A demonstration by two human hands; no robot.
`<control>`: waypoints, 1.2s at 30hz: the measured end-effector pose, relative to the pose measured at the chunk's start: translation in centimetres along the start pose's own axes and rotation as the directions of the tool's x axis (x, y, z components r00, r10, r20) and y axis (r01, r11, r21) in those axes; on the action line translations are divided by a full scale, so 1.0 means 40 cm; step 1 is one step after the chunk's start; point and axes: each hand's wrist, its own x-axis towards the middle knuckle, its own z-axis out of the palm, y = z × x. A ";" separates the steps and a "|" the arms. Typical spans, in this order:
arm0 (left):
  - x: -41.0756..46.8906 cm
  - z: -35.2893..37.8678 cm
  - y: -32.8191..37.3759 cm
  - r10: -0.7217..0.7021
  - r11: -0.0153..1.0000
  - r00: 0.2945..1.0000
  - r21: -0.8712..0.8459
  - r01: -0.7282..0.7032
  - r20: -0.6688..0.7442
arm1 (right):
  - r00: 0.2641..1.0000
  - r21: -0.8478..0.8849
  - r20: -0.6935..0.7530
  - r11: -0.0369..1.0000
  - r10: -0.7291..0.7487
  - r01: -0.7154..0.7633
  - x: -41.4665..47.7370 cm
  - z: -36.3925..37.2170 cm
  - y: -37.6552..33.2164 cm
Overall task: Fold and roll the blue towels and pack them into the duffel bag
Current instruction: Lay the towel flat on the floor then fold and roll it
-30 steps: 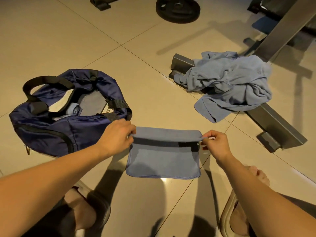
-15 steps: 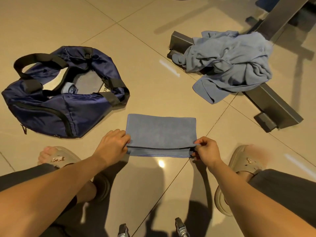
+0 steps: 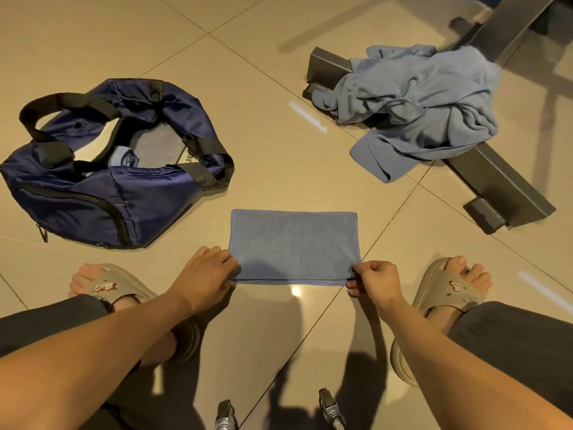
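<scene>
A folded blue towel (image 3: 293, 245) lies flat on the tiled floor in front of me. My left hand (image 3: 203, 279) pinches its near left corner. My right hand (image 3: 373, 282) pinches its near right corner. To the left the navy duffel bag (image 3: 102, 193) lies open, with a rolled blue towel (image 3: 125, 156) visible inside. A heap of unfolded blue towels (image 3: 424, 103) is draped over a metal bar at the upper right.
A dark metal frame (image 3: 502, 187) of gym equipment runs across the floor at the right, under the towel heap. My feet in tan slippers (image 3: 449, 288) flank the folded towel. Two metal clips (image 3: 330, 409) show at the bottom edge.
Both hands pulled the towel's upper edge down toward me, laying it over the near edge. The towel now lies flat, folded in half, with edges aligned.
</scene>
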 end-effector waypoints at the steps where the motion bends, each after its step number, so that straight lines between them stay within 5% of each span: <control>1: -0.002 0.007 -0.006 0.011 1.000 1.000 0.017 -0.012 0.008 | 1.000 -0.005 -0.015 1.000 -0.001 0.001 -0.002 0.001 0.001; 8: 0.025 -0.013 0.010 0.040 0.999 0.997 0.025 -0.042 0.068 | 0.999 -0.163 -0.051 0.987 -0.009 0.001 0.003 0.019 0.004; 13: 0.152 -0.008 0.074 0.052 0.991 0.965 -0.104 -0.081 -0.256 | 0.994 -0.232 -0.109 0.972 0.002 -0.027 -0.005 0.034 0.000; 17: 0.226 0.044 0.066 -0.009 0.999 0.988 -0.050 0.001 -0.152 | 0.989 -0.374 -0.146 0.926 0.002 -0.057 -0.016 0.026 -0.008; 19: 0.224 0.067 0.050 -0.003 0.999 0.990 -0.043 -0.004 -0.144 | 0.988 -0.536 -0.146 0.843 -0.042 -0.043 -0.014 0.020 -0.028; 21: 0.222 0.073 0.044 0.008 0.998 0.990 -0.054 -0.015 -0.141 | 0.957 -0.698 -0.129 0.709 -0.260 0.099 -0.006 0.033 -0.060; 24: 0.228 0.085 0.047 -0.002 0.998 0.993 -0.069 -0.006 -0.115 | 0.728 -0.818 0.197 0.300 -0.657 0.491 0.023 0.106 -0.104; 27: 0.228 0.096 0.044 -0.025 0.996 0.994 -0.084 0.016 -0.104 | 0.588 -0.728 0.603 -0.071 -0.538 0.682 0.060 0.176 -0.125; 29: 0.222 0.098 0.042 -0.035 0.995 0.991 -0.097 0.022 -0.128 | 0.598 -0.710 0.689 -0.211 -0.409 0.672 0.102 0.177 -0.109; 34: 0.215 0.099 0.041 -0.138 0.985 0.976 -0.127 0.117 -0.168 | 0.759 -0.862 0.498 -0.145 -0.419 0.485 0.176 0.096 -0.067; 36: 0.221 0.081 0.036 -0.177 0.978 0.965 -0.147 0.149 -0.194 | 0.764 -0.867 0.451 -0.023 -0.460 0.498 0.176 0.083 -0.076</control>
